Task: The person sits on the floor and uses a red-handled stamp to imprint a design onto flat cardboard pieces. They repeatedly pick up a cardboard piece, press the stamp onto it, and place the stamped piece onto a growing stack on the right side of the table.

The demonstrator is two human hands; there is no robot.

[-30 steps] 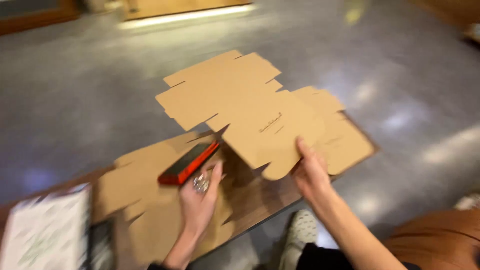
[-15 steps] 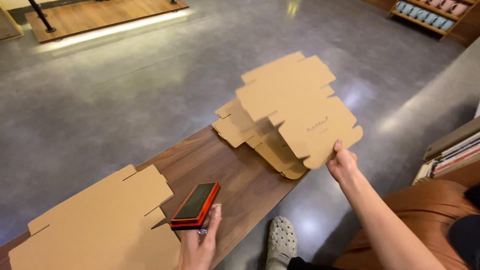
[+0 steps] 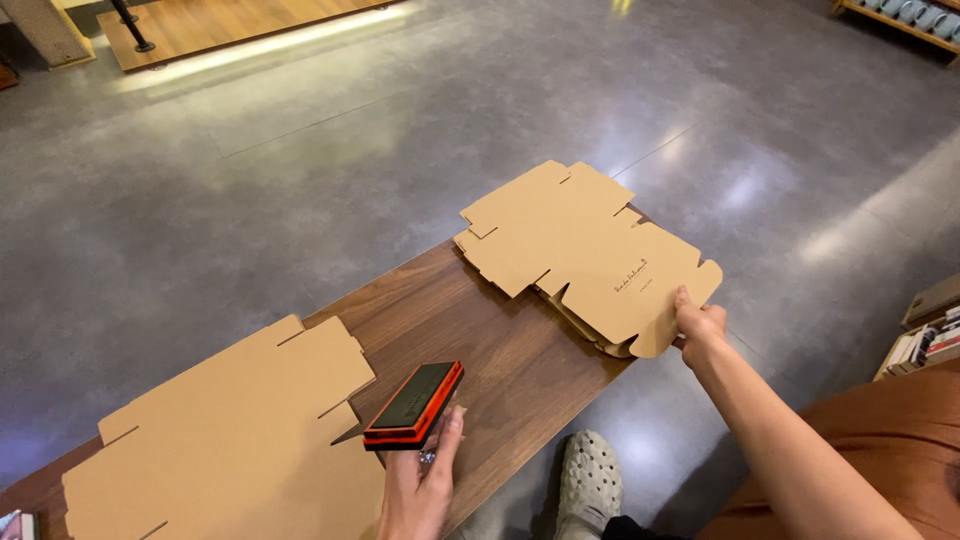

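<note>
My left hand (image 3: 418,487) holds a flat rectangular block (image 3: 414,405) with a black top and orange-red edge, tilted just above the wooden bench (image 3: 480,345). A stack of flat brown cardboard box blanks (image 3: 230,440) lies on the bench's left end, right beside that hand. My right hand (image 3: 698,325) grips the near corner of another flat cardboard blank (image 3: 585,250), which lies on a small pile of blanks at the bench's right end, overhanging its edge.
The bench stands on a grey polished floor (image 3: 300,170). A light perforated shoe (image 3: 590,485) shows below the bench edge. Shelves with books (image 3: 925,340) are at the right edge. A wooden platform (image 3: 230,25) lies at the far top.
The right hand has laid its blank down flat on the pile at the bench's right end. The left hand still holds the block; the view has tilted down slightly.
</note>
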